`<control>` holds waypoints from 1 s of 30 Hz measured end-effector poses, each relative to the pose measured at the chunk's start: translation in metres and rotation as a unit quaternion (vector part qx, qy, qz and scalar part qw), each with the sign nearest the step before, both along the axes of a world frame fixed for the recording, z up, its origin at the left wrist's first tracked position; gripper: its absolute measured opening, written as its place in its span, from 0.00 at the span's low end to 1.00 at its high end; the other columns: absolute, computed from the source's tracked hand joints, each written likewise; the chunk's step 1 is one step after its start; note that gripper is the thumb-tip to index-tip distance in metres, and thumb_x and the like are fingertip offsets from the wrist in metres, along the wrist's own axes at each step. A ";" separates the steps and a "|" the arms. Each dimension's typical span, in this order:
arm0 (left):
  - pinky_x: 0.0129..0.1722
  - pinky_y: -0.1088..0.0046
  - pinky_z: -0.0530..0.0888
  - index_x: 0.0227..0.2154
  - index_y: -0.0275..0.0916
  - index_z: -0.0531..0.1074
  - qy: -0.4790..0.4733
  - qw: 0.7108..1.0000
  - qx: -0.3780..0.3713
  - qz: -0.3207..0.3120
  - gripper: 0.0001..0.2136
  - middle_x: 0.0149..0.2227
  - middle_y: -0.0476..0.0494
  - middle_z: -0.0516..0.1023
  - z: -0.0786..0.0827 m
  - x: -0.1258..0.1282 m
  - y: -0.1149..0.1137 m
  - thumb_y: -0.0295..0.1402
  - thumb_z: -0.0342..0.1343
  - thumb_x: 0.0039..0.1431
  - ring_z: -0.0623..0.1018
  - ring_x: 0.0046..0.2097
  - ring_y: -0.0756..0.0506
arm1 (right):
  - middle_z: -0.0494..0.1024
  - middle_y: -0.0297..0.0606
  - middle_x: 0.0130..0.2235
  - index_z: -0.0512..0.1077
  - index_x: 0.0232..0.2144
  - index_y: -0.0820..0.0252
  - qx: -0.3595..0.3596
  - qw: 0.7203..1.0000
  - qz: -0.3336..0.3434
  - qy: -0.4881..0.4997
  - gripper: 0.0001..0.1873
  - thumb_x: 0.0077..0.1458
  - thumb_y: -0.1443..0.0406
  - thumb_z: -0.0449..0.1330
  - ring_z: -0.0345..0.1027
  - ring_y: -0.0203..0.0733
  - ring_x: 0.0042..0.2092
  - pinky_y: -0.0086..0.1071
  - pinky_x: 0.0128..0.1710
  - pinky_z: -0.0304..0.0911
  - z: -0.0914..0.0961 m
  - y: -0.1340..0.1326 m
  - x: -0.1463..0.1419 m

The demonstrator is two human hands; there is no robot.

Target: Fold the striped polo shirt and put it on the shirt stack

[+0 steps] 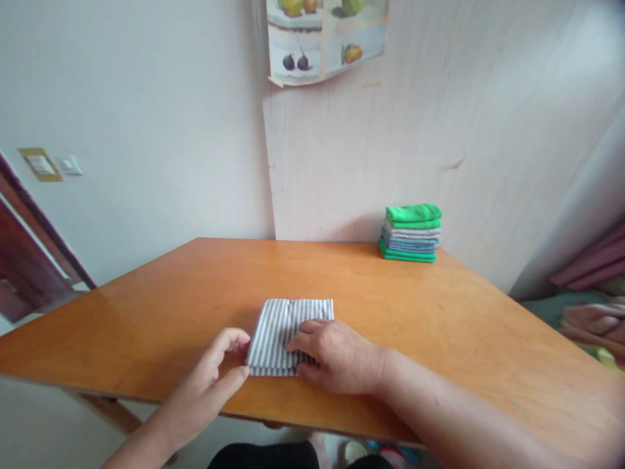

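A grey-and-white striped cloth (278,332) lies folded into a rough square near the table's front edge. At its left side, my left hand (215,371) has the thumb by the front corner and the fingers at the side edge, with a gap between them. My right hand (336,358) rests on the right part of the cloth, fingers loosely bent and spread over the top, hiding the front right corner. Neither hand lifts the cloth.
On the wooden table (234,273), a stack of folded green, blue and striped cloths (410,233) stands at the back right by the wall. A fruit-picture poster (322,39) hangs above. My legs are below the front edge, and crumpled fabric (593,322) lies beyond the right side.
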State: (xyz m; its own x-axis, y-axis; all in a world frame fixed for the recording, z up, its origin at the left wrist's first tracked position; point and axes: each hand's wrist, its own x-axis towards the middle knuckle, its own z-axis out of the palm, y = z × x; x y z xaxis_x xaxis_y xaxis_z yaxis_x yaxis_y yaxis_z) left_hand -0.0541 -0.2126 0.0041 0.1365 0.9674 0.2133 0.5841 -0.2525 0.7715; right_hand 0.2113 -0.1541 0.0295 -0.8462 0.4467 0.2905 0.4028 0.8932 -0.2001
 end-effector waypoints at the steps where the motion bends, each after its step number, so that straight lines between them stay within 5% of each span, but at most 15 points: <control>1: 0.55 0.60 0.68 0.50 0.42 0.65 -0.002 1.000 -0.004 -0.001 0.16 0.49 0.40 0.73 -0.002 0.000 0.001 0.38 0.53 0.59 0.72 0.53 0.39 | 0.74 0.38 0.38 0.72 0.43 0.58 0.006 1.000 0.000 0.002 0.11 0.58 0.65 0.57 0.67 0.41 0.41 0.33 0.42 0.60 -0.001 0.000 0.000; 14: 0.52 0.62 0.71 0.52 0.40 0.64 0.027 0.999 0.021 0.018 0.22 0.46 0.42 0.75 -0.001 0.013 0.002 0.29 0.59 0.53 0.74 0.49 0.43 | 0.74 0.37 0.37 0.75 0.41 0.57 -0.102 0.990 0.013 0.092 0.12 0.58 0.72 0.56 0.68 0.38 0.37 0.29 0.38 0.62 0.000 0.003 0.005; 30: 0.51 0.64 0.70 0.51 0.39 0.64 -0.008 1.000 -0.005 -0.014 0.22 0.46 0.44 0.75 0.001 0.014 0.003 0.26 0.59 0.52 0.74 0.49 0.44 | 0.75 0.37 0.34 0.77 0.38 0.56 -0.119 0.990 0.039 0.067 0.12 0.58 0.71 0.55 0.68 0.38 0.35 0.30 0.36 0.63 0.002 0.000 0.009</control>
